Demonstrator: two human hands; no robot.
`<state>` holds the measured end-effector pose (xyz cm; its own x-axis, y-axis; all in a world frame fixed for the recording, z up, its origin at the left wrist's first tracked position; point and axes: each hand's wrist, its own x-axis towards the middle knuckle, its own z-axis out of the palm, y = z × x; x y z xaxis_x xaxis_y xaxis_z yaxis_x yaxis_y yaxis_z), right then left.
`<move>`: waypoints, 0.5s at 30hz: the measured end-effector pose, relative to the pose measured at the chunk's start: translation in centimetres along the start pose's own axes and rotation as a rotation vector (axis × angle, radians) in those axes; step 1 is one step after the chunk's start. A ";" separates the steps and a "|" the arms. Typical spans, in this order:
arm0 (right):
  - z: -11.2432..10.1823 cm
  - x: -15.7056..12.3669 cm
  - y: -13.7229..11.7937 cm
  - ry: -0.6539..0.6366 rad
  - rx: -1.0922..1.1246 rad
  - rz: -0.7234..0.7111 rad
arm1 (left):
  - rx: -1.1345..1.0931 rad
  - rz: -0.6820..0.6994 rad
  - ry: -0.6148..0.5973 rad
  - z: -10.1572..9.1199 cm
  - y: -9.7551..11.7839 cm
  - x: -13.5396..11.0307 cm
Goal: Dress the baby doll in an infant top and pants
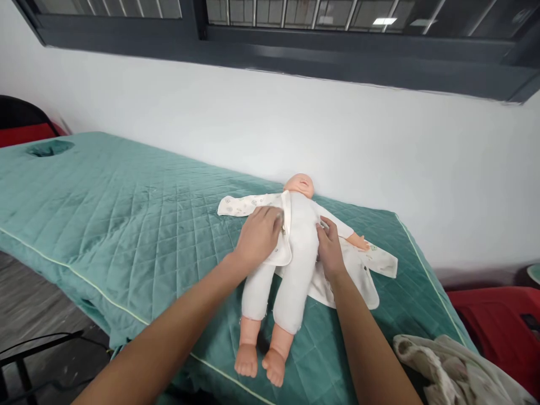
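A baby doll (300, 228) with a white cloth body lies on its back, head toward the wall and bare feet toward me. A patterned white baby shirt (365, 281) is spread open beneath it, sleeves out to both sides; the doll's arm on the right lies outside the sleeve. My left hand (260, 232) is closed on the shirt's left front panel, which lies partly over the doll's side. My right hand (329, 244) has its thumb and fingers closed at the right side of the doll's torso; the fingertips are partly hidden.
A green quilted cover (139, 225) lies over the bed, with a face hole (49, 148) at the far left. A crumpled patterned cloth (459, 368) lies at the front right. Red chairs (498, 320) flank the bed; a white wall (358, 140) stands behind.
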<state>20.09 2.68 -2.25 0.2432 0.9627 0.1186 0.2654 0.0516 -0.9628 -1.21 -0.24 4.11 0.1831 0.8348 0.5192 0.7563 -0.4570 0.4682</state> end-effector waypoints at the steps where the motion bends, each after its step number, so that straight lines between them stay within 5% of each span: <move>1: 0.0 0.0 0.0 0.000 0.003 0.004 | 0.000 -0.012 -0.025 0.5 -0.4 1.3; 5: 0.0 0.0 -0.1 -0.014 0.037 0.033 | -0.045 -0.034 -0.178 2.2 0.0 5.0; 10: 0.0 0.1 -0.1 -0.006 0.048 0.065 | -0.103 0.082 -0.219 3.1 1.8 6.4; 15: 0.1 0.0 -0.3 -0.012 0.093 0.079 | -0.052 -0.100 -0.241 3.4 2.4 7.7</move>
<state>19.94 2.70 -1.97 0.2489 0.9677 0.0396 0.1581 -0.0002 -0.9874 4.14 6.18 6.77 0.2580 0.9228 0.2863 0.7460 -0.3786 0.5478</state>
